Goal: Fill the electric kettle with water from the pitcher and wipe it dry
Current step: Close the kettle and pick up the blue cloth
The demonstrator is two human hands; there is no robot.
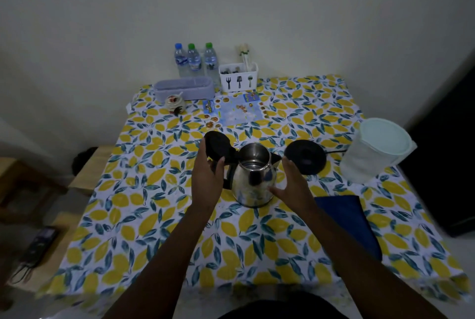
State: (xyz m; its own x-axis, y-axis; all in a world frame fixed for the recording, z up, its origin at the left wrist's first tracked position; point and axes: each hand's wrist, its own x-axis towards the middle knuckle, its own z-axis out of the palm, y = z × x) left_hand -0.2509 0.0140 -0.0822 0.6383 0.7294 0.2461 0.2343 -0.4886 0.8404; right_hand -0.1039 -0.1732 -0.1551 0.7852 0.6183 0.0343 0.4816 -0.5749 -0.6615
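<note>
- A dim room, a plain wall behind, and a table (159,216) under a lemon-print cloth fills your view.
- The kettle (253,180) stands at the centre of the table, off its black base (304,155), which lies at about 2 o'clock from it.
- Your left hand (207,177) is closed around the raised black lid (218,149) at 10 o'clock; your right hand (290,185) rests open, fingers spread, against the steel wall.
- Steel is stiff but slick: take it by the black handle on its left side, not the body.
- The pitcher (372,154) at 3 o'clock looks full, though the light is poor; treat it as heavy and use both hands.
- The blue cloth (344,221) at 4 o'clock is soft and light; pinch it anywhere.
</note>
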